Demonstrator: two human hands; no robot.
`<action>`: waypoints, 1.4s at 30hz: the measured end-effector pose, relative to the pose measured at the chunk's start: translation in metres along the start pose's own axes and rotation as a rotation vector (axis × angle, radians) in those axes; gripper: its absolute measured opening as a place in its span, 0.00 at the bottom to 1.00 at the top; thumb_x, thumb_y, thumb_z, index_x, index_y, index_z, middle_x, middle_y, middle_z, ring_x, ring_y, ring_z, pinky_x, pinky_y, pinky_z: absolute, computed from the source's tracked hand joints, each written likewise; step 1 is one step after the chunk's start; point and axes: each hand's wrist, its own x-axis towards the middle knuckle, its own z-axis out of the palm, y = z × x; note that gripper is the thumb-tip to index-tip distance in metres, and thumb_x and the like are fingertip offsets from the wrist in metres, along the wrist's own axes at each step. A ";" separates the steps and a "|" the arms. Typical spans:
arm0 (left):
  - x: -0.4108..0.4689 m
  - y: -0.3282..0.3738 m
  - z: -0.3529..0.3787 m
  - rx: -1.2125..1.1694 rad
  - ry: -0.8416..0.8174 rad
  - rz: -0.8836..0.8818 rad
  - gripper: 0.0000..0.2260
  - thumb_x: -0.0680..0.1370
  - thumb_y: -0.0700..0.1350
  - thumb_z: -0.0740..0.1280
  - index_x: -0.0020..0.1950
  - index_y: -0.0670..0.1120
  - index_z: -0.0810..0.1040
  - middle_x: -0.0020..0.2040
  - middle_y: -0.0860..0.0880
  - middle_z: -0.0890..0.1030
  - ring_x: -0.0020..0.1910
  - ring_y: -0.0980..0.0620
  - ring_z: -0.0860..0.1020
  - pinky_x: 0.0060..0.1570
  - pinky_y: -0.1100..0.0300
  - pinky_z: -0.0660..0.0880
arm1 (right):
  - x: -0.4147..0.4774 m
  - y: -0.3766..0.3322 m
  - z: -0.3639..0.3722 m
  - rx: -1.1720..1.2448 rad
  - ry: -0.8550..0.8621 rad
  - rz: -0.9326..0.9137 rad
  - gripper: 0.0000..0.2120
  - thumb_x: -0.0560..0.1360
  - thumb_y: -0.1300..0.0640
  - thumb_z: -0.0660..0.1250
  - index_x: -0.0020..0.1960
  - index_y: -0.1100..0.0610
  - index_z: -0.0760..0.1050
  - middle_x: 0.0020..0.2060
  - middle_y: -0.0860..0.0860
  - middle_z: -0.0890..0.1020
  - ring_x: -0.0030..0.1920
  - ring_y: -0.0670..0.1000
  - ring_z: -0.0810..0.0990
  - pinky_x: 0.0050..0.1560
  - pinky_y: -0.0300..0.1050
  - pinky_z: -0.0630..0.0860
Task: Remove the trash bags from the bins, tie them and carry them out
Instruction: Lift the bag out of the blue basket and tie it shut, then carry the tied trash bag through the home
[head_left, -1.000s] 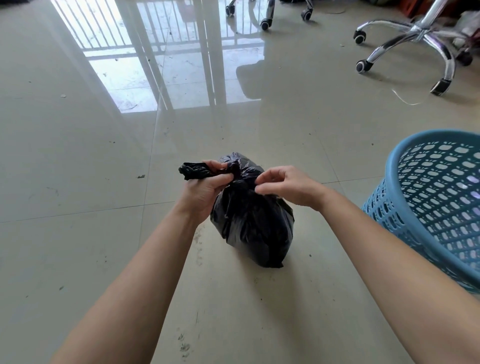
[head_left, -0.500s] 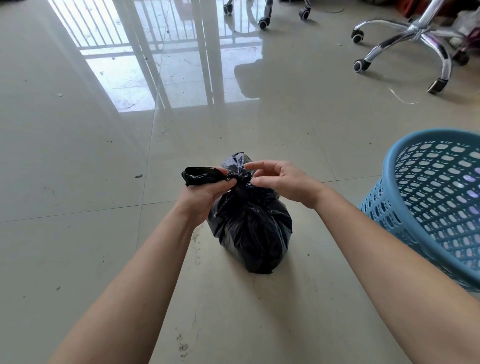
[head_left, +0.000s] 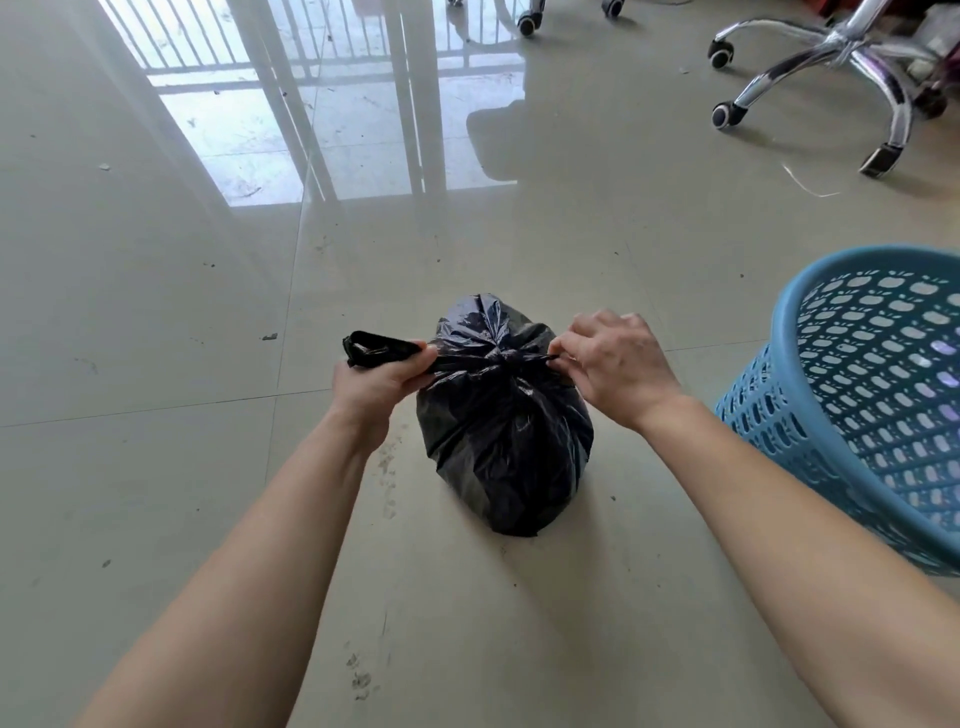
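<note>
A full black trash bag (head_left: 504, 441) stands on the tiled floor in the middle of the view. Its neck is gathered into a knot at the top. My left hand (head_left: 379, 382) is shut on one twisted end of the bag, which sticks out to the left of my fist. My right hand (head_left: 618, 364) pinches the other end on the right side of the knot. Both ends are stretched taut and level, away from each other. A light blue perforated plastic bin (head_left: 872, 405) stands at the right edge, with no bag visible in it.
A chrome five-star chair base (head_left: 852, 62) on castors is at the far right. More castors (head_left: 527, 23) show at the top centre. Small bits of dirt (head_left: 269, 336) lie on the glossy floor, which reflects a barred window.
My right hand has slid from above the knot out to the right with one bag end. Both ends now pull apart and the knot has drawn tight.
</note>
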 end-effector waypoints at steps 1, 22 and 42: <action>0.000 -0.004 -0.001 0.022 -0.023 -0.027 0.06 0.73 0.34 0.75 0.48 0.38 0.82 0.48 0.42 0.84 0.53 0.44 0.82 0.50 0.55 0.82 | -0.003 -0.001 0.003 0.051 -0.028 0.065 0.07 0.76 0.50 0.70 0.51 0.51 0.82 0.46 0.50 0.81 0.50 0.58 0.79 0.51 0.54 0.72; -0.010 0.055 0.046 0.386 0.150 0.129 0.08 0.81 0.53 0.66 0.52 0.51 0.82 0.48 0.57 0.84 0.53 0.59 0.82 0.58 0.59 0.76 | 0.043 -0.040 0.003 1.076 0.041 0.787 0.22 0.77 0.51 0.64 0.71 0.46 0.69 0.63 0.46 0.79 0.66 0.50 0.75 0.70 0.53 0.68; -0.277 0.715 0.181 0.188 0.092 0.419 0.07 0.81 0.53 0.66 0.48 0.54 0.82 0.50 0.55 0.86 0.54 0.55 0.83 0.63 0.51 0.77 | 0.257 -0.111 -0.723 1.045 0.364 0.477 0.16 0.79 0.56 0.64 0.66 0.49 0.74 0.57 0.44 0.81 0.59 0.45 0.79 0.67 0.47 0.73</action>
